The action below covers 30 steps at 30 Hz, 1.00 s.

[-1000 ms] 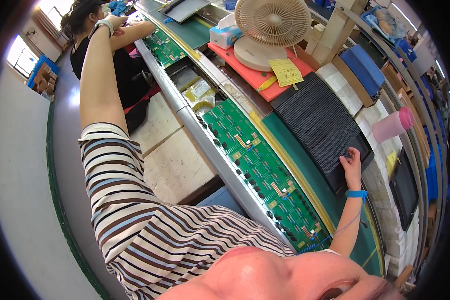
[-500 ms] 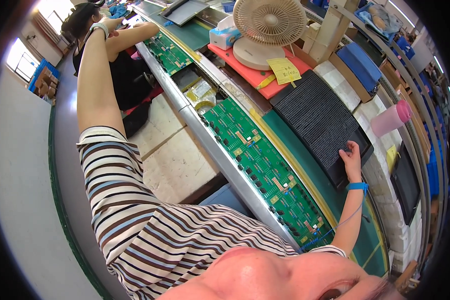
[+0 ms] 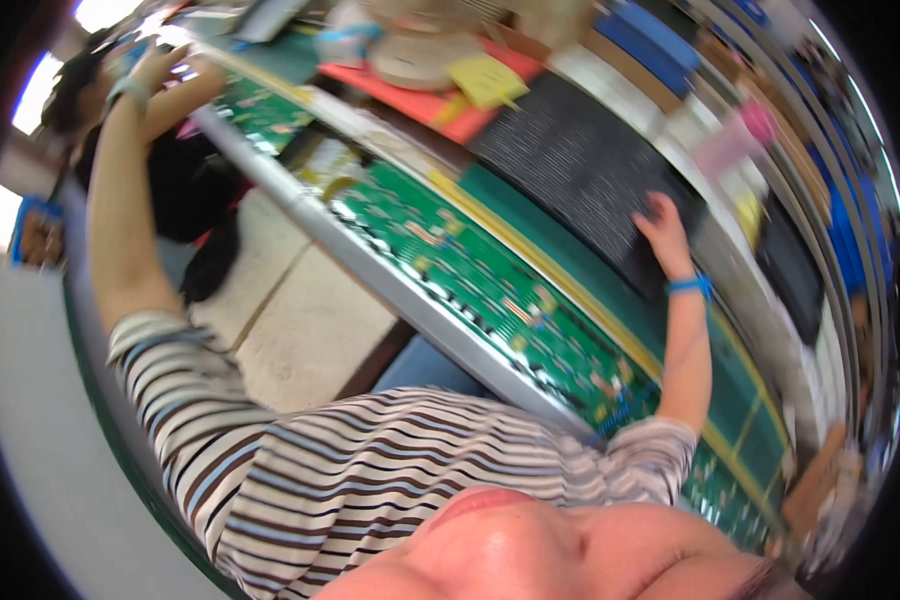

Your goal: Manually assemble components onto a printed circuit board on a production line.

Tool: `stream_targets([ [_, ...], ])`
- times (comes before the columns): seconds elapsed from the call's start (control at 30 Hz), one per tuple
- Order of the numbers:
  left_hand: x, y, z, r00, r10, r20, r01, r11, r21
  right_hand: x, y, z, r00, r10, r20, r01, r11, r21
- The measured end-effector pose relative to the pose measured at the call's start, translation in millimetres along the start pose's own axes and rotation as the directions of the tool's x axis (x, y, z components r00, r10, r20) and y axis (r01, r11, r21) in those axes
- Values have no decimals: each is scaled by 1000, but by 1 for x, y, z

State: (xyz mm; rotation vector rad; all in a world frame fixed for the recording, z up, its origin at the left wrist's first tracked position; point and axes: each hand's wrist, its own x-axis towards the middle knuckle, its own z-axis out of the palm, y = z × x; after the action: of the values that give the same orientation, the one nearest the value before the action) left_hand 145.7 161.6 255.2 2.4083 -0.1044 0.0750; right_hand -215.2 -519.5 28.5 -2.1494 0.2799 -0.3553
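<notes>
My right hand [image 3: 663,235] is over the near right part of a black tray [image 3: 570,160] filled with rows of small dark parts. Thumb and fingers are apart, and nothing shows between them. A blue wrist strap [image 3: 690,287] circles that wrist. My left arm stretches far to the left, and my left hand [image 3: 157,70] is beside a seated co-worker [image 3: 165,180]. Its fingers look stretched out, though blurred. Between my arms lies a long row of green circuit boards [image 3: 450,245], with dark components along their near edge.
A metal rail [image 3: 370,255] edges the boards on my side. Beyond them are a green belt [image 3: 530,225], a red board [image 3: 400,95] bearing a fan [image 3: 420,55] and a yellow note [image 3: 488,82], a pink cup [image 3: 735,140] and a blue bin [image 3: 645,45].
The whole view has shifted and blurred. My left hand has moved away to the left, its fingers now stretched. My right hand remains over the black tray.
</notes>
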Motion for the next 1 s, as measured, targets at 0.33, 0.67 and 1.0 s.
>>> stream_targets([
  [0.33,-274,135,229,605,463,647,-457,868,-194,2,-20,0,998,66,14,-65,996,-60],
  [0.67,-356,102,295,505,551,665,-58,790,-611,19,2,-2,973,-153,175,188,960,-207],
  [1.0,-366,112,312,490,571,659,-55,775,-630,12,1,7,970,-214,114,242,893,-380],
])
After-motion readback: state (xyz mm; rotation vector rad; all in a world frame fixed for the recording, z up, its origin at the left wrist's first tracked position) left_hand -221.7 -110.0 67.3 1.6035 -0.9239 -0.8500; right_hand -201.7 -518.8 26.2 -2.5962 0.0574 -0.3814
